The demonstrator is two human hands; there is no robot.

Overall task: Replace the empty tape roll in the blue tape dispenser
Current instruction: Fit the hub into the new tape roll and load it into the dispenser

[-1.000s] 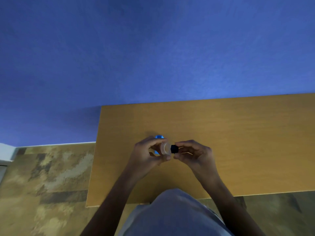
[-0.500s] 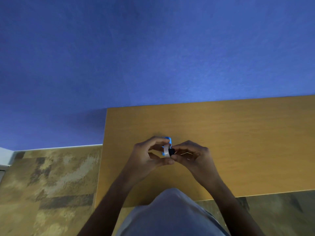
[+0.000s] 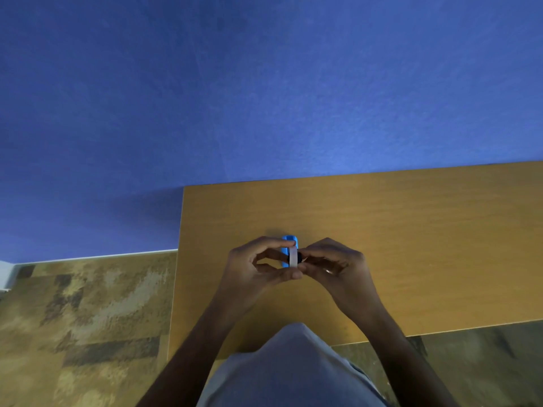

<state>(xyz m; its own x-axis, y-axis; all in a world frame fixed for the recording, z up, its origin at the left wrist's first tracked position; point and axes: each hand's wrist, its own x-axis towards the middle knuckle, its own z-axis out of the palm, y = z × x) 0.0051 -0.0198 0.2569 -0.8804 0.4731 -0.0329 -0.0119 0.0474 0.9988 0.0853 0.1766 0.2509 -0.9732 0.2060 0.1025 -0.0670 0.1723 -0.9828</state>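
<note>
Head view: both hands met above the middle of a wooden table [image 3: 411, 245], with a blue wall [image 3: 264, 83] behind it.
Left hand [image 3: 258, 267]: fingers curled, thumb and fingertips pinched on the tape roll [image 3: 293, 257].
Right hand [image 3: 338, 265]: fingertips closed on a small black hub [image 3: 300, 257] at the right face of the roll.
Roll position: between the two hands, held just above the table, touching both.
Roll direction: seen edge-on as a pale upright band; its axis ran left to right, from one hand to the other.
Dispenser [image 3: 289, 242]: blue, just behind the roll and partly hidden by it and the left fingers; its long axis ran away from the person. I could not tell whether it rested on the table or touched the roll.
Floor [image 3: 88, 304]: patchy brown carpet left of the table.
</note>
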